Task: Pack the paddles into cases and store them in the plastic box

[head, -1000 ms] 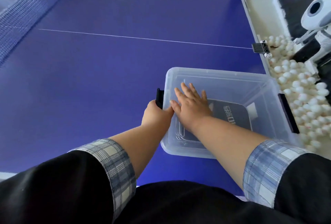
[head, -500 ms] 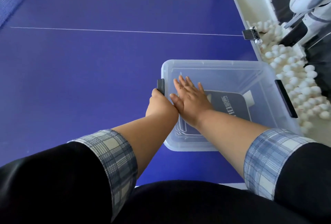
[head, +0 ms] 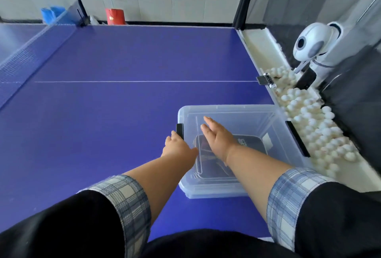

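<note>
A clear plastic box [head: 257, 117] with its lid on stands on the blue table near the right edge. Through the lid I see dark paddle cases [head: 251, 144] lying on its bottom. My right hand [head: 218, 136] is flat over the lid, fingers together and stretched forward, holding nothing. My left hand [head: 177, 146] is at the box's left side, fingers curled by the black latch [head: 179, 131]. A second black latch [head: 296, 138] sits on the right side.
The blue table-tennis table [head: 123, 103] stretches ahead, with the net [head: 24, 55] at the left. A tray full of white balls [head: 313, 117] runs along the right edge beside a white ball machine [head: 315, 47]. A red bag [head: 115, 16] stands by the wall.
The camera tilted up, showing the wall and net. My right hand has lifted and slid slightly right on the lid. My left hand stays at the left latch.
</note>
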The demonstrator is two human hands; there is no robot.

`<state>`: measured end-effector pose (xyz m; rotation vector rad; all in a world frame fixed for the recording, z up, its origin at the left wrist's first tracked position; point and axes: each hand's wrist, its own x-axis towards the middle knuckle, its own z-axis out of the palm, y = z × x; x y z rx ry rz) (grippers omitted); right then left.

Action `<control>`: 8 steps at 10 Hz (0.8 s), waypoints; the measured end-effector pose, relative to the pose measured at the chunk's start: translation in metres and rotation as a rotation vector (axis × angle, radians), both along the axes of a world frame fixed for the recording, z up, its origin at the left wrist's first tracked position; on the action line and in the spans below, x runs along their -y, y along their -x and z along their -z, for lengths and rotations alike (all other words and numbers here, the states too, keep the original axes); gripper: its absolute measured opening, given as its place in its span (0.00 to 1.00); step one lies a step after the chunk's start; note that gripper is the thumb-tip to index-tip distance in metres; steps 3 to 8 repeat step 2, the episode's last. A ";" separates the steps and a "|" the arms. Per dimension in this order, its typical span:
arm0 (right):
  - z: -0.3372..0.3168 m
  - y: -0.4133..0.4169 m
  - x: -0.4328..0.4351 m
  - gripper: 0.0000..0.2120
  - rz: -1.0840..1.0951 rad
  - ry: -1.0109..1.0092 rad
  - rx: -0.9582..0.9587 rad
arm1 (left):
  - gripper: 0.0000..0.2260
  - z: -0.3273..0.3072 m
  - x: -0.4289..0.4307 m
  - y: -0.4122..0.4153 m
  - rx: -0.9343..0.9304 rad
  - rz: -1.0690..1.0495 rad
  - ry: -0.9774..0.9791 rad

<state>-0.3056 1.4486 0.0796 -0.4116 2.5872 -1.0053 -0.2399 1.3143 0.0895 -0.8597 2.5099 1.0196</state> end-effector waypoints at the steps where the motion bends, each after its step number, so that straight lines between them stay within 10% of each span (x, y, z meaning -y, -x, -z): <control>1: -0.018 -0.007 -0.042 0.28 0.073 0.004 -0.021 | 0.37 -0.022 0.004 -0.017 -0.116 0.047 0.066; 8: -0.053 -0.007 -0.088 0.30 0.111 -0.057 -0.054 | 0.32 -0.054 -0.002 -0.032 -0.277 0.089 0.147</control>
